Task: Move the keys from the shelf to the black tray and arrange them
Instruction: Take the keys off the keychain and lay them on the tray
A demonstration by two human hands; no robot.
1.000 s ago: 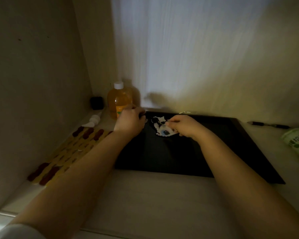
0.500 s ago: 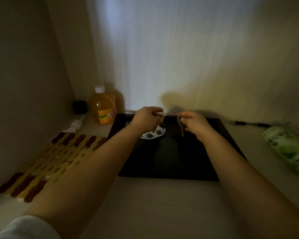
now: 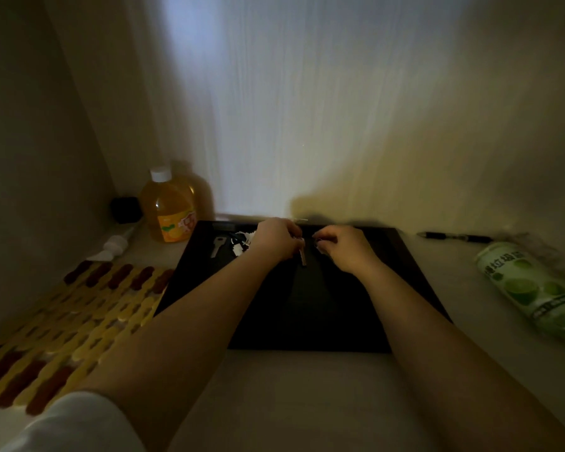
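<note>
Presently, keys: small stiff metal pieces, light, I judge them smooth and apt to slip from a loose pinch; best taken by the flat bow, or by the ring where they are joined.

Item one, a silver key, lies flat on the black tray at its far left, well clear of both hands.

Item two, a bunch with a white-and-dark fob, lies on the tray just left of my left hand; whether they touch I cannot tell.

Item three, a brass-toned key, hangs blade down from the left hand, which pinches it at the head with fingers curled, just above the tray's far middle.

Right hand: just beside the left, fingers curled in toward a pinch; whether it holds anything I cannot tell in this dim light.

Tray sits on the shelf, against the back wall.
</note>
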